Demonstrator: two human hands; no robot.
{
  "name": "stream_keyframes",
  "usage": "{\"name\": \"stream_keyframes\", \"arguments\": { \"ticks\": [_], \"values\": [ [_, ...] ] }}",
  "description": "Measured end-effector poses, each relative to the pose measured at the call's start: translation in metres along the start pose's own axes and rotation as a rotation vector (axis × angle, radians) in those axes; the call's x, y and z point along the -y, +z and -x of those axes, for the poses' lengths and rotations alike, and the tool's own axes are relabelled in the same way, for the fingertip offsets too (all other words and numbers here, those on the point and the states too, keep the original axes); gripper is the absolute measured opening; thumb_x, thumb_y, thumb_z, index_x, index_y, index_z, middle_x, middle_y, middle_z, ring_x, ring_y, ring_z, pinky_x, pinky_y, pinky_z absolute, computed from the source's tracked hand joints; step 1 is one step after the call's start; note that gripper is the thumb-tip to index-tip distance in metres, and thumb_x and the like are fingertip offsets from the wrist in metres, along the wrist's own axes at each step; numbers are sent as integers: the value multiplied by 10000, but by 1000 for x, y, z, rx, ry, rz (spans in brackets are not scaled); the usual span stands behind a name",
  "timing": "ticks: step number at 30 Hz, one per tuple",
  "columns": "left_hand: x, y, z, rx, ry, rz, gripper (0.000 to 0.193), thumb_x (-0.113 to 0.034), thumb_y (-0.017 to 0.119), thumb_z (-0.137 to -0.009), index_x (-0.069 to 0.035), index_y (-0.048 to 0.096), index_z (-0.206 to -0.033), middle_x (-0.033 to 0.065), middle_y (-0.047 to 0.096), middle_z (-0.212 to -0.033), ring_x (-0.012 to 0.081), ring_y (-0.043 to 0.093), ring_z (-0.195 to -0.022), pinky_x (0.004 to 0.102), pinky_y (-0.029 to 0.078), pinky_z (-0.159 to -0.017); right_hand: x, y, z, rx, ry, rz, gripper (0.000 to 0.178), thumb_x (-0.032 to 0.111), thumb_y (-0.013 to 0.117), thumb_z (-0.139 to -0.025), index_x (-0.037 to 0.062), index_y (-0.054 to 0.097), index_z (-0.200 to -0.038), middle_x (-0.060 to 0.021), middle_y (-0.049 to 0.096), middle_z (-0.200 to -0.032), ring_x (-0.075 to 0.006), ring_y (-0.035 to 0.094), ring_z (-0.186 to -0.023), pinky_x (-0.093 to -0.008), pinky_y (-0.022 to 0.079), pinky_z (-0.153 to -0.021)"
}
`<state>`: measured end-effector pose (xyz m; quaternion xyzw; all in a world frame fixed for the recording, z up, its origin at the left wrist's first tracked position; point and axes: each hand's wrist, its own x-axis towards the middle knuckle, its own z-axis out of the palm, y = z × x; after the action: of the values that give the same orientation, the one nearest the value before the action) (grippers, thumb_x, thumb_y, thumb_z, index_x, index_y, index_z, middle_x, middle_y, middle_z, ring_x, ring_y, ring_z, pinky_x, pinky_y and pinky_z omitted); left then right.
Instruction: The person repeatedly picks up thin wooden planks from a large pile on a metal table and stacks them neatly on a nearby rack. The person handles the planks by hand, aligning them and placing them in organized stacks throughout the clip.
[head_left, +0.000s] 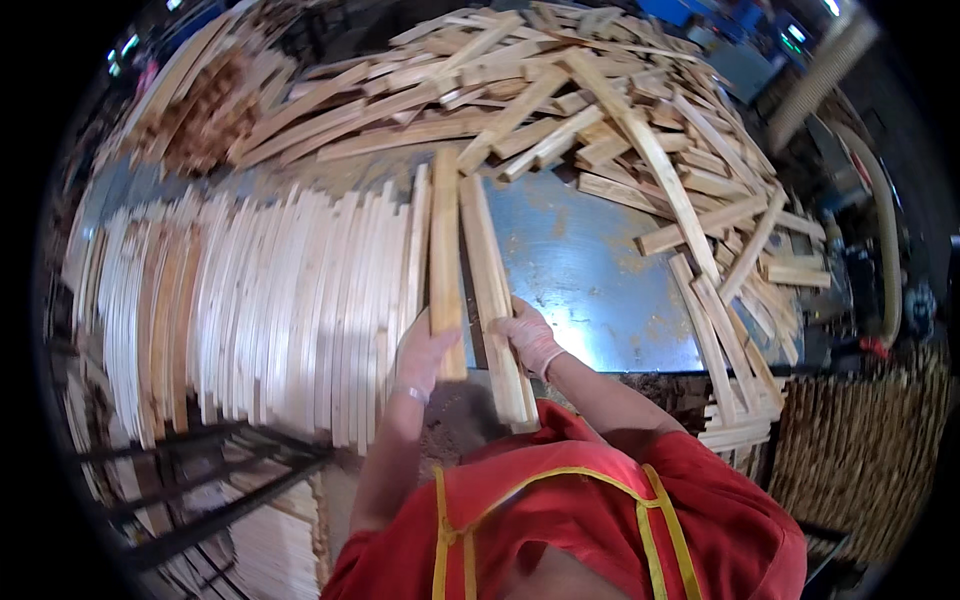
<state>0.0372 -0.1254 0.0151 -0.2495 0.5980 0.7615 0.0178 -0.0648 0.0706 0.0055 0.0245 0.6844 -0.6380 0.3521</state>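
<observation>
My left hand (pixel 424 352) is closed round the near part of a yellowish wooden slat (pixel 446 240). This slat stands on edge or flat beside a long row of pale slats (pixel 290 300); I cannot tell which. Just to the right, my right hand (pixel 530 336) grips a pair of wooden strips (pixel 488 285) lying side by side, their near ends reaching past the table edge toward my red apron. A narrow dark gap separates the two hands' pieces. Both hands seem to wear thin, whitish gloves, and some fingers are hidden behind the wood.
A big jumbled heap of slats (pixel 560 100) covers the back of the metal table (pixel 570 270). Several slats (pixel 715 340) overhang its right front. Stacked wood (pixel 860 450) stands at the lower right, a dark metal rack (pixel 220 480) at the lower left. A ribbed hose (pixel 825 75) hangs far right.
</observation>
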Motion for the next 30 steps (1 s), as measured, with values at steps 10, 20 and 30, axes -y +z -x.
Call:
{"name": "stream_keyframes", "arguments": {
  "ticks": [10,20,30],
  "values": [
    [26,25,62,-359,223,-1448,908,-487,754,-876,0,434,-1572,259,538,-1509,441,505,-1397,575,405,-1147,-9,14,-23,520,-137,511,728,211,722,-865,7,499,-1527,-216,725,-1282,-330,693,-1164,-400,545,-985],
    [-10,66,3,-360,101,-1682,861,-454,787,-846,-22,475,-1522,229,474,-1569,434,464,-1445,530,407,-1180,146,-394,-91,-1010,-459,1238,542,214,707,-821,66,562,-1322,-198,694,-1229,-384,672,-1135,-492,512,-991],
    [-57,275,-45,34,234,-313,780,-131,666,-967,-30,338,-1667,217,547,-1535,302,576,-1316,443,514,-1058,97,-282,-30,-286,-801,680,567,278,803,-804,61,643,-1303,-202,715,-1102,-425,668,-1083,-524,542,-982]
  ]
}}
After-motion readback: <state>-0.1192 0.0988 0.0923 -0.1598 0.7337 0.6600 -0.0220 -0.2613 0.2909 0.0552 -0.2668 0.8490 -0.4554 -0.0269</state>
